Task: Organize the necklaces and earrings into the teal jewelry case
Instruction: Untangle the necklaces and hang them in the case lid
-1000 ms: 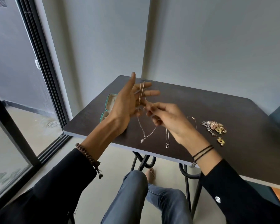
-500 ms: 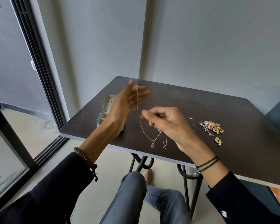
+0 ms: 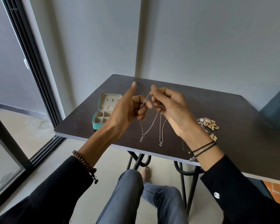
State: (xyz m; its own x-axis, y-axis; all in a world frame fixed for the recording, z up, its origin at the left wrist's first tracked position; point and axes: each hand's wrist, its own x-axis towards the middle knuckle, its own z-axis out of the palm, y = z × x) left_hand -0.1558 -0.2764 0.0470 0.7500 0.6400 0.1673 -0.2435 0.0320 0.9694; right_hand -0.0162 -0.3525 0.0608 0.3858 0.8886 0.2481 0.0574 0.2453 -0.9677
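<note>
Both hands are raised over the dark table (image 3: 217,113), close together. My left hand (image 3: 128,109) has its fingers curled on a thin silver necklace (image 3: 148,126), thumb pointing up. My right hand (image 3: 170,104) pinches the same chain near its top. The chain hangs down in a loop with a small pendant at the bottom. A second thin necklace (image 3: 161,135) with a dark pendant hangs or lies just to its right. The open teal jewelry case (image 3: 95,123) sits at the table's left edge, its beige compartments showing. A heap of earrings (image 3: 208,123) lies behind my right wrist.
One gold earring (image 3: 213,136) lies apart from the heap, and another fine chain (image 3: 186,149) rests near the front edge by my right wrist. A glass sliding door stands at the left. My knees are under the table's front edge.
My left hand's fingers have curled from flat and spread to closed on the chain. My right hand rose and moved in to meet it at the top of the necklace.
</note>
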